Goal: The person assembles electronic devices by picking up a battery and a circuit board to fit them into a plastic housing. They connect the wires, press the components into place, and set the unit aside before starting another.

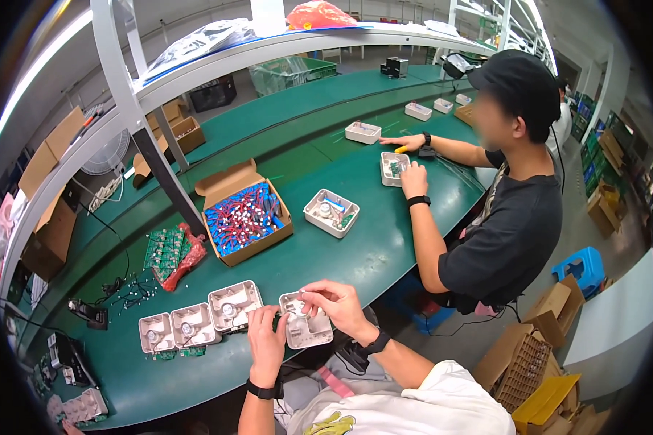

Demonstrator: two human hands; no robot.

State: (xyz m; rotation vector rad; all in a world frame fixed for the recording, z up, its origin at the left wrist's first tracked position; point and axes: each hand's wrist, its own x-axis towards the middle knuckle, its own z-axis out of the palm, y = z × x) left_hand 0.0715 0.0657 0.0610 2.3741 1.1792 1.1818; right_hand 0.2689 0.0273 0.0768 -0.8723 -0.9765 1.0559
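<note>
An off-white plastic housing (313, 338), open at the top, lies at the table's front edge before me. My left hand (267, 337) grips its left side, fingers bent at the rim. Over its upper part my right hand (335, 308) has thumb and fingers pinched together; what they hold is too small to tell. Left of my hands, three similar housings stand in a row, the nearest one (236, 304) with a round white part and wires inside. Another housing (331, 213), with a blue battery and a small green circuit board in it, sits further ahead.
A cardboard box (257, 246) of blue batteries with red wires stands ahead-left, beside green circuit boards (165, 250) and red bubble wrap (189, 259). At right a co-worker (511, 188) handles another housing (392, 168). A metal post (168, 174) rises from the table's left.
</note>
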